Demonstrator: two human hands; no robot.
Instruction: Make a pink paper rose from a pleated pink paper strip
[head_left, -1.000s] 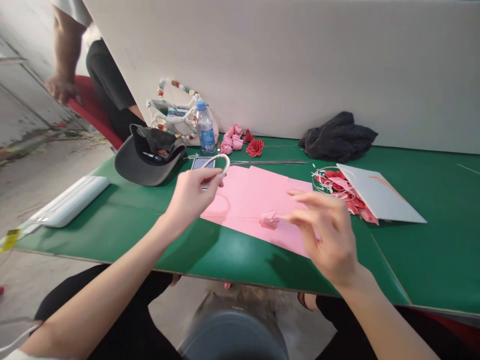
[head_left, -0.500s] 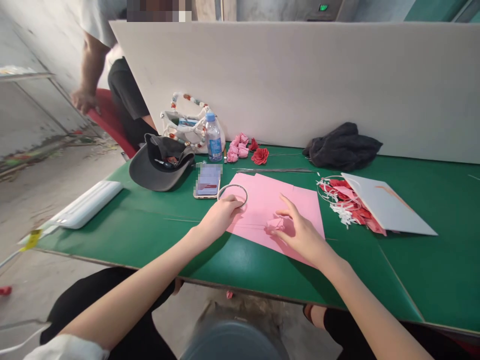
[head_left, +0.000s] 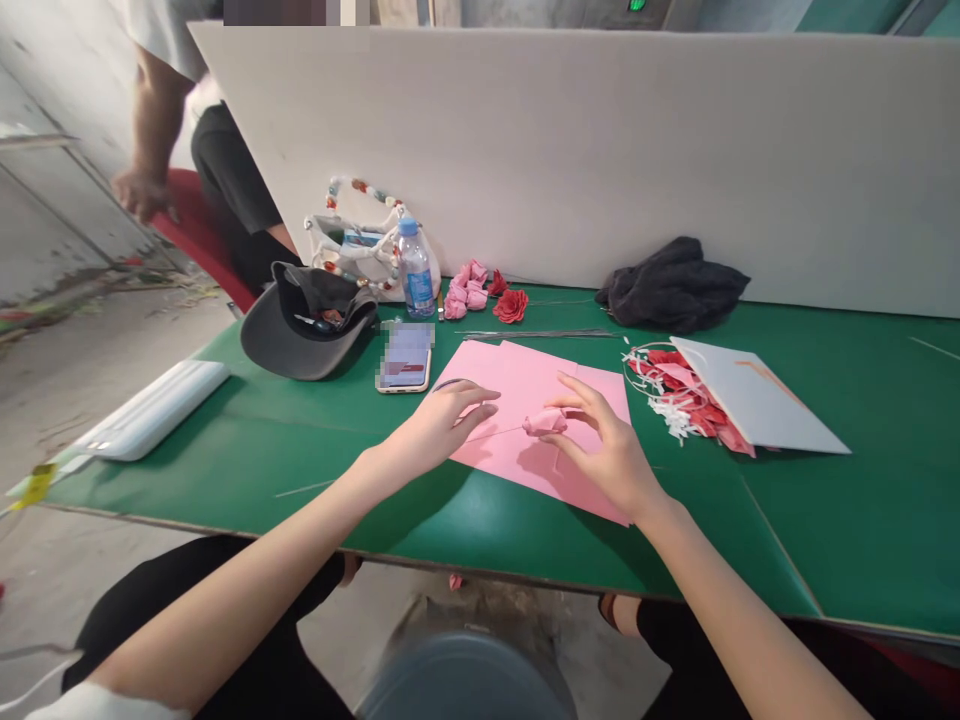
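My right hand holds a pink paper flower between thumb and fingers, its index finger raised. A thin wire stem runs from the flower toward my left hand. The left hand is over the paper, its fingers stretched and apart. Behind its knuckles shows the dark curved edge of a thin ring; the rest is hidden, and I cannot tell whether the hand touches it. Below both hands lie overlapping pink paper sheets on the green table.
Behind the sheets lie thin wires, pink paper flowers and a red flower. A phone, cap, bottle and beaded bag stand left. Paper scraps under a white board lie right.
The fingers of my left hand have straightened from their grip on the ring, which now shows only as an edge. My right hand still has the pink flower. The view has shifted slightly.
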